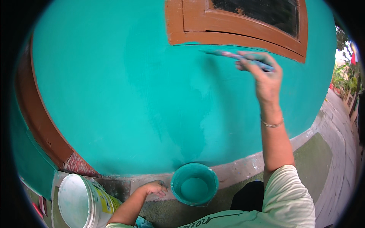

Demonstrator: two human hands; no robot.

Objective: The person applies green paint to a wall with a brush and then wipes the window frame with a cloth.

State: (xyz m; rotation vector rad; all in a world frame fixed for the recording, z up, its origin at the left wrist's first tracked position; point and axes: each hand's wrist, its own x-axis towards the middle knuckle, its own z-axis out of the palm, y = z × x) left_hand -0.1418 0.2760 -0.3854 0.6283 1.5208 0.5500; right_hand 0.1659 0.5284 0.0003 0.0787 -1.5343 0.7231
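Note:
A thin paintbrush point(230, 55) is in my right hand point(262, 67), whose fingers are wrapped round its handle. Its dark tip is at the turquoise wall point(159, 95), just below the brown window frame point(235, 39). My left hand point(156, 189) hangs low with its fingers loosely apart and holds nothing. Just right of it stands a turquoise bucket point(195, 170) with turquoise paint point(194, 187) in the bottom. Darker patches of turquoise show on the wall beneath the window.
To the left of my left forearm stands a large white pail point(74, 199) with a yellow label. A brown door frame point(42, 110) curves along the far left. A concrete ledge point(243, 165) runs under the wall, and grey paving point(338, 133) and plants point(342, 78) lie to the right.

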